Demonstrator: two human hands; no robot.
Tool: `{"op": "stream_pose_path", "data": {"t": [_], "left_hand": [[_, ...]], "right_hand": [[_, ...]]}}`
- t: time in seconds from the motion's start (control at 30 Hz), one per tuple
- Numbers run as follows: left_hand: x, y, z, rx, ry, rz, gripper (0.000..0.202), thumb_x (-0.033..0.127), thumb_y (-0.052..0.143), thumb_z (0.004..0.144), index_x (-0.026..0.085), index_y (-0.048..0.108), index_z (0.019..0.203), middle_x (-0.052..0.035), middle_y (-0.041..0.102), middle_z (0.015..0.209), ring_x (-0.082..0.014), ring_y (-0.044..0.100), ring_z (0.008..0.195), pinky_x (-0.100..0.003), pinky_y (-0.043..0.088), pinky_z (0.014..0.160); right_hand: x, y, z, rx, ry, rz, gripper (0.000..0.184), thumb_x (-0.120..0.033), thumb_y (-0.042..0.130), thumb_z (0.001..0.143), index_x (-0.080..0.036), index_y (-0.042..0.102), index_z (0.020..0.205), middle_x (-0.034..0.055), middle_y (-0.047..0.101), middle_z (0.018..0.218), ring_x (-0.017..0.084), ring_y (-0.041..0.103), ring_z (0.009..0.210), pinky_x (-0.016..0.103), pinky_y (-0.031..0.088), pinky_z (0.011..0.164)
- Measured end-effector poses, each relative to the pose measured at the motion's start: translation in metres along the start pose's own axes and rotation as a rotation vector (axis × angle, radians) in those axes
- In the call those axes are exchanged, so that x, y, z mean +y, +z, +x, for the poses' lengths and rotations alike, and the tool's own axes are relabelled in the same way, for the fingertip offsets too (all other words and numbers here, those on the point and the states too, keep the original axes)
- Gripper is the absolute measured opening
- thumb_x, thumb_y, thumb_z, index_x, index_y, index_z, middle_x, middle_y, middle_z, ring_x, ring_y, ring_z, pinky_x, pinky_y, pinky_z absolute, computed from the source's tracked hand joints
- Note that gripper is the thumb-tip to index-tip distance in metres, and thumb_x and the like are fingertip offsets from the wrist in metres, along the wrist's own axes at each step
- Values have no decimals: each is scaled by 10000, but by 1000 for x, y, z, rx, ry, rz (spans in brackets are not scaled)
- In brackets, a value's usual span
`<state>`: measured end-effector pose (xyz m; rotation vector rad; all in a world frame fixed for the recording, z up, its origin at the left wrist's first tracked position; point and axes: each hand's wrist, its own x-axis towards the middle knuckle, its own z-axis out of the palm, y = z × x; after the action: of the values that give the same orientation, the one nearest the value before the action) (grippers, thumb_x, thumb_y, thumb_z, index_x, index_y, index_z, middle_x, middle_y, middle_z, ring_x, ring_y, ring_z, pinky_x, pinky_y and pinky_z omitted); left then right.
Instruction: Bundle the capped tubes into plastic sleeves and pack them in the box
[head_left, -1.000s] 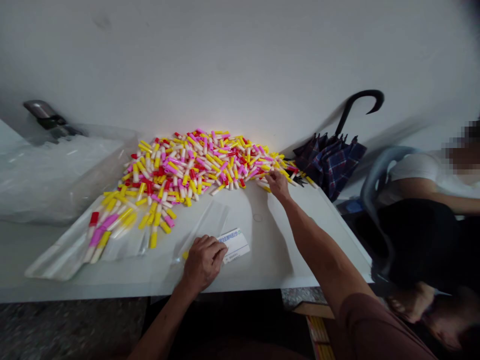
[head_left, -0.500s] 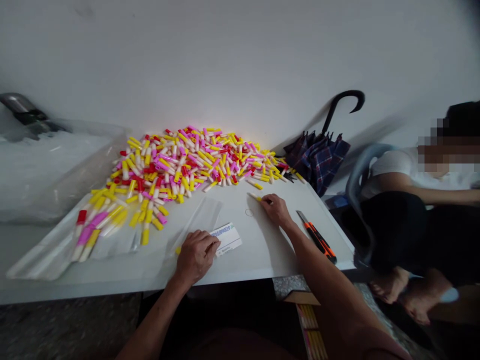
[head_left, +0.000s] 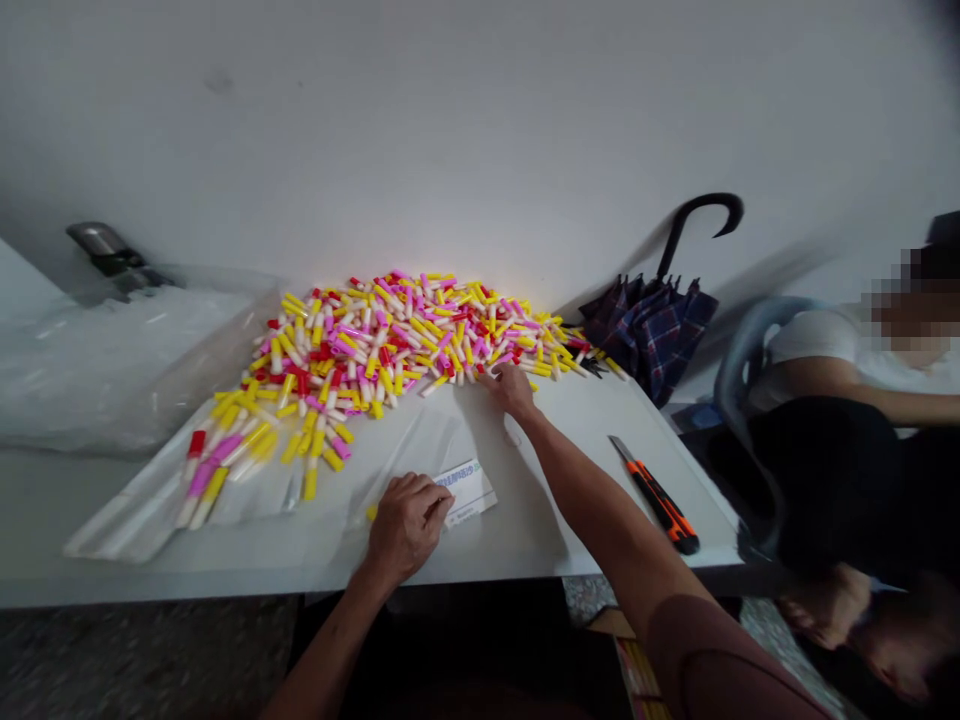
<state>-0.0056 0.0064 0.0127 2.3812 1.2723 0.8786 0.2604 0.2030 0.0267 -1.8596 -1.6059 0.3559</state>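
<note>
My right hand (head_left: pixel 511 390) reaches to the front edge of a big pile of small white tubes with yellow, pink and red ends (head_left: pixel 405 335). Its fingers are drawn together among them; what they pinch, if anything, is hidden. My left hand (head_left: pixel 409 527) lies on the table near its front edge with curled fingers, and what is under them cannot be seen. Beside its fingertips is a white printed card (head_left: pixel 471 492). A clear plastic sleeve (head_left: pixel 415 440) runs out behind the hand, with a bit of yellow (head_left: pixel 371 512) showing on its left.
Right on the table lies an orange and black box cutter (head_left: pixel 660 500), blade out. A clear bag (head_left: pixel 112 530) with several tubes is at the left. A plaid umbrella (head_left: pixel 652 325) leans on the wall. Another person (head_left: pixel 825 370) sits at the right. An open box (head_left: pixel 637 660) stands below.
My right hand has moved away and to the left, from the bare tabletop beside a tube to the pile's front edge. My left hand stays by the card. The view has shifted slightly.
</note>
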Motion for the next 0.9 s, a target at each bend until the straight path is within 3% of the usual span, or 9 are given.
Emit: {"op": "stream_pose_path", "data": {"t": [0.1,0.2,0.4,0.57,0.67,0.8,0.9], "left_hand": [[0,0,0,3,1,-3,218,299,565,1036,248,715,886,-37,711,858,-219,632,874,-418,446,824],[0,1,0,6,3,-8,225,299,561,1039,248,715,884,-38,707,853,-216,632,869,-416,446,815],[-2,1,0,12,13,-32,207,288,564,1041,243,710,901,-34,717,872,-215,625,876,-420,446,830],[-2,0,0,27,14,-47,194,294,582,1030,241,709,893,-27,718,871,-211,633,873,-409,451,833],[-1,-1,0,35,14,-57,191,297,592,1026,239,708,885,-23,721,877,-208,635,882,-409,452,851],[-1,-2,-1,43,11,-53,202,310,589,1029,239,717,890,-28,728,886,-207,637,879,-401,455,842],[-1,-1,-1,58,10,-60,214,326,584,1032,240,729,901,-34,729,893,-209,643,888,-397,462,851]], "right_hand": [[-12,16,6,10,44,8,236,-405,713,885,-172,751,887,140,753,895,269,660,883,339,463,786],[-12,10,-1,43,52,38,281,-398,622,938,-162,745,848,152,754,888,275,667,876,355,466,793],[11,-48,-57,61,41,175,355,-489,601,930,-165,744,962,70,736,793,221,668,755,334,505,733],[21,-89,-133,-38,96,675,371,-513,761,841,-180,737,1003,62,740,827,200,661,741,334,542,699],[22,-103,-163,-70,175,829,354,-471,794,834,-195,745,1051,86,773,944,212,693,832,356,566,752],[19,-106,-172,-129,182,839,370,-468,764,869,-188,768,1112,69,764,891,191,669,775,338,544,716],[9,-94,-166,-289,84,754,392,-470,739,893,-178,768,1152,41,743,835,157,610,684,315,511,678]]}}
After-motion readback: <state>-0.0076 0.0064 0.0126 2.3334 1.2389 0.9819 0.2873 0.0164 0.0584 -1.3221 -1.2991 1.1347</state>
